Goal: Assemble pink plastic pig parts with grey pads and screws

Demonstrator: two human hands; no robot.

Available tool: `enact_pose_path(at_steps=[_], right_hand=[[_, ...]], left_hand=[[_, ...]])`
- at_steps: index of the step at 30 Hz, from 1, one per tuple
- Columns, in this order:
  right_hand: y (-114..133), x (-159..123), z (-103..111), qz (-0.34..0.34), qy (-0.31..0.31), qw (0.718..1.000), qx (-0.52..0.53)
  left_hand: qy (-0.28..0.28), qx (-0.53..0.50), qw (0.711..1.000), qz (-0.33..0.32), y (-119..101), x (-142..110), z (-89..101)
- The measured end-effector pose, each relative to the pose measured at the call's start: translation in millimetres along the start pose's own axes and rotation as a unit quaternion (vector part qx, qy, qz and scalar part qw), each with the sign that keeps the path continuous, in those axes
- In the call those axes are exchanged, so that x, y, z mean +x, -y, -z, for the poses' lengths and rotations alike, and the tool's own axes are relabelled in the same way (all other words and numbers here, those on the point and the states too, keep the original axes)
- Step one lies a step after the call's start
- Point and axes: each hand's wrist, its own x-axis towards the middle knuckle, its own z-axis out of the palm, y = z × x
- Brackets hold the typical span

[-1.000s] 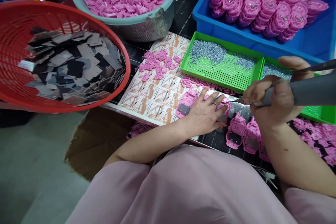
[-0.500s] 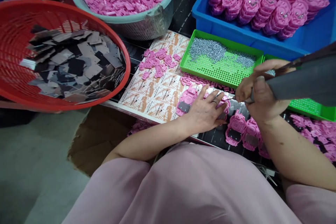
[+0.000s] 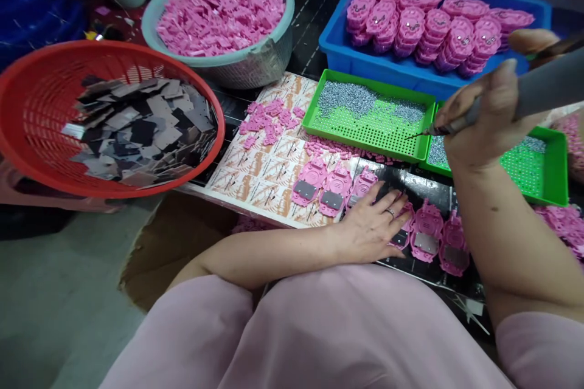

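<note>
My left hand point(image 3: 370, 228), a ring on one finger, lies spread palm-down over the row of pink plastic casings. It partly hides one casing point(image 3: 401, 236) under its fingers. My right hand point(image 3: 486, 118) is wrapped round a grey power screwdriver point(image 3: 550, 82). The thin bit points left, over the near edge of a green perforated tray point(image 3: 365, 132) that holds small silvery screws point(image 3: 347, 97). To the left of my left hand lie casings with grey plates point(image 3: 309, 189); to its right lie two more, one a pink casing point(image 3: 426, 228) with a shiny plate.
A red basket point(image 3: 219, 127) of grey and black plates stands at left. Behind it is a pale green basket point(image 3: 219, 67) of small pink parts. Stacked pink pieces fill part of a blue bin point(image 3: 383, 70). Loose pink parts point(image 3: 269, 121) lie on the patterned board point(image 3: 246, 182).
My right hand has lifted the screwdriver away from the casings to above the green tray. My left hand has shifted right along the row, uncovering casings on its left. The view has tilted.
</note>
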Motion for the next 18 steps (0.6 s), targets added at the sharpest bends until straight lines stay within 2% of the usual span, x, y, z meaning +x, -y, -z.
enact_pose_path(at_steps=[3, 9, 14, 18], right_hand=[[-12.6, 0.6, -13.6, 0.068, -0.046, 0.996, -0.022], [-26.7, 5.8, -20.6, 0.081, -0.047, 0.996, -0.014], [-33.0, 13.4, -18.8, 0.086, -0.060, 0.994, -0.012], [-38.3, 12.3, -21.6, 0.103, -0.040, 0.994, 0.027]], left_hand=[[0.008, 0.009, 1.000, 0.023, 11.6, 6.6, -3.8], [0.009, 0.001, 0.999, 0.037, 41.5, 11.4, 3.7], [0.006, -0.008, 0.999, 0.052, 40.6, 10.6, -1.1], [0.021, -0.013, 0.998, 0.056, 38.3, 10.9, -2.2]])
